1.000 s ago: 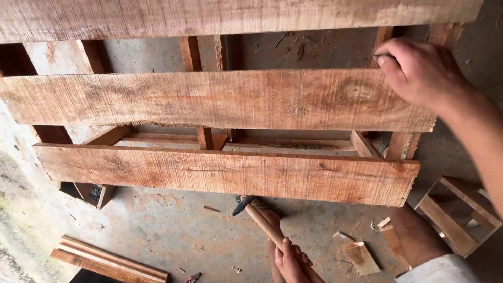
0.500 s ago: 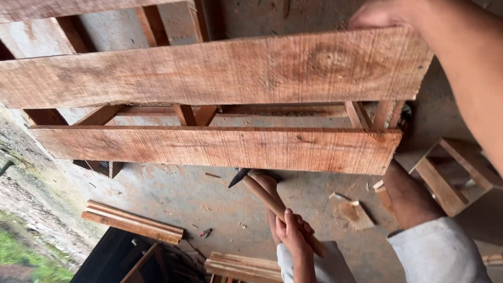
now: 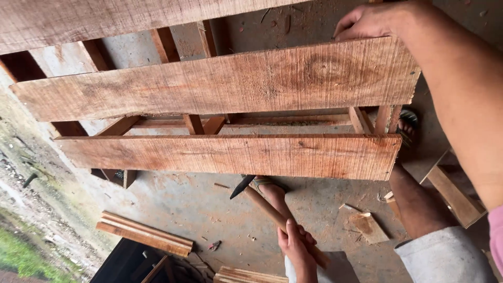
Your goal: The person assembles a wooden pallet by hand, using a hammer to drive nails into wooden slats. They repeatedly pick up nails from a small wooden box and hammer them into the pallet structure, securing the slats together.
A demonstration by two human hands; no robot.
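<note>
Head view: hammer head half-hidden
</note>
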